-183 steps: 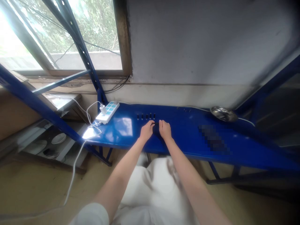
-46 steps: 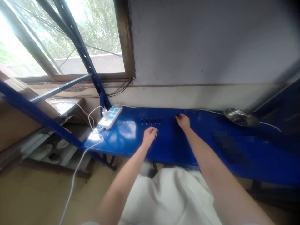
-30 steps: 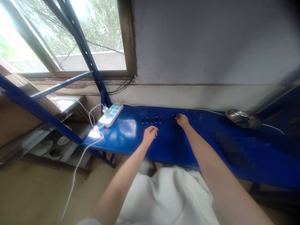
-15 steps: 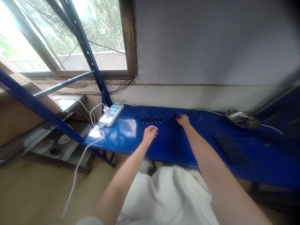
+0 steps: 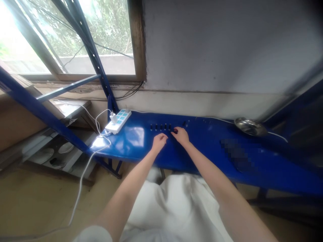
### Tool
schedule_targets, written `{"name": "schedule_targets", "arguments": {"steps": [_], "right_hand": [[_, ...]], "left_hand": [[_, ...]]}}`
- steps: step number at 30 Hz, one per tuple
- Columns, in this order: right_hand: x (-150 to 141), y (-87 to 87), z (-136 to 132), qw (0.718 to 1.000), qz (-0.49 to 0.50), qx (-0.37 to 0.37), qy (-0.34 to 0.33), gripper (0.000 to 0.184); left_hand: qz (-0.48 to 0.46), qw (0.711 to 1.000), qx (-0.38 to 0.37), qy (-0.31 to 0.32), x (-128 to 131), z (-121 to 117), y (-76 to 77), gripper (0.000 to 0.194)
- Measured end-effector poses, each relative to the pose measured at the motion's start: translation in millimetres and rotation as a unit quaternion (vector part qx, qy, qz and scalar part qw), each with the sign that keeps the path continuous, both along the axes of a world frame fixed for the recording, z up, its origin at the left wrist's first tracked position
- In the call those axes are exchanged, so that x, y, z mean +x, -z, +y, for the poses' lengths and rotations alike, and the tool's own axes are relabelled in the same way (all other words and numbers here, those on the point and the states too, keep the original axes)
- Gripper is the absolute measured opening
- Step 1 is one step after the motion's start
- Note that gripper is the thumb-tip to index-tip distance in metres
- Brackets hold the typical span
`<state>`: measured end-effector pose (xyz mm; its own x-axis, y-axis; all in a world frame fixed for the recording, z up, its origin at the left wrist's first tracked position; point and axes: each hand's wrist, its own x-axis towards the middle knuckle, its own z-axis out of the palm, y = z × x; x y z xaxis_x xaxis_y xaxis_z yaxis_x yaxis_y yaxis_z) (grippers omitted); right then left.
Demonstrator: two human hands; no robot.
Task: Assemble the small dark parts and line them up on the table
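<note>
Several small black pegs [image 5: 160,127] stand in a row near the back of a glossy blue steel bench top [image 5: 202,161]. My right hand [image 5: 181,136] is at the right end of this row, its fingertips pinched on a small dark item [image 5: 174,131]. Most of that item is hidden by the fingers. My left hand [image 5: 159,142] rests just below the row, with loosely curved fingers and nothing visible in them. Two more small dark marks or pegs [image 5: 186,123] lie further right along the back edge.
A white power strip [image 5: 118,121] with a plugged-in charger lies at the bench's left end, its white cable [image 5: 80,195] hanging to the floor. A steel dish [image 5: 249,126] sits at the back right. A pixelated patch [image 5: 237,155] covers part of the bench. Blue rack uprights [image 5: 96,60] cross the window.
My right hand has moved left from near the two dark marks to the end of the peg row. My left hand has barely moved. The view has shifted slightly.
</note>
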<state>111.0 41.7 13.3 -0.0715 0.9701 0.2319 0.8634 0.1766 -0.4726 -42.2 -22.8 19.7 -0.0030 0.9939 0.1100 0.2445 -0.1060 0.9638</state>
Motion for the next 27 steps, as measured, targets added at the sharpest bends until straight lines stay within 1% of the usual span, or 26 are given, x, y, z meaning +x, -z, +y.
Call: {"name": "schedule_targets", "arguments": {"steps": [3, 8, 14, 19, 22, 24, 25, 27], "right_hand": [[-15, -3.1, 4, 0.999, -0.020, -0.024, 0.016, 0.031], [-29, -4.5, 13, 0.996, 0.007, -0.062, 0.066, 0.028], [-36, 1.3, 14, 0.994, 0.016, -0.051, 0.091, 0.028], [-39, 2.6, 7, 0.995, 0.043, -0.023, 0.087, 0.020], [-38, -4.3, -1, 0.990, 0.114, -0.009, 0.082, 0.018], [-37, -13.1, -10, 0.982, 0.174, 0.001, 0.068, 0.018], [-36, -18.5, -16, 0.978, 0.198, 0.008, 0.059, 0.019], [-34, -30.0, -29, 0.972, 0.228, 0.022, 0.047, 0.021]], "left_hand": [[0.002, 1.000, 0.002, -0.001, 0, 1, 1.6, 0.020], [0.013, 1.000, 0.007, -0.001, -1, -1, -1.0, 0.019], [0.037, 0.999, 0.010, 0.001, -1, -3, -5.3, 0.020], [0.088, 0.994, 0.063, -0.011, 2, 0, 0.5, 0.022], [0.100, 0.989, 0.092, -0.058, 4, -1, 2.1, 0.022], [0.089, 0.986, 0.109, -0.089, 5, -5, -0.4, 0.036], [0.082, 0.985, 0.116, -0.096, 5, -7, -3.1, 0.043], [0.065, 0.985, 0.130, -0.096, 6, -13, -11.4, 0.052]]}}
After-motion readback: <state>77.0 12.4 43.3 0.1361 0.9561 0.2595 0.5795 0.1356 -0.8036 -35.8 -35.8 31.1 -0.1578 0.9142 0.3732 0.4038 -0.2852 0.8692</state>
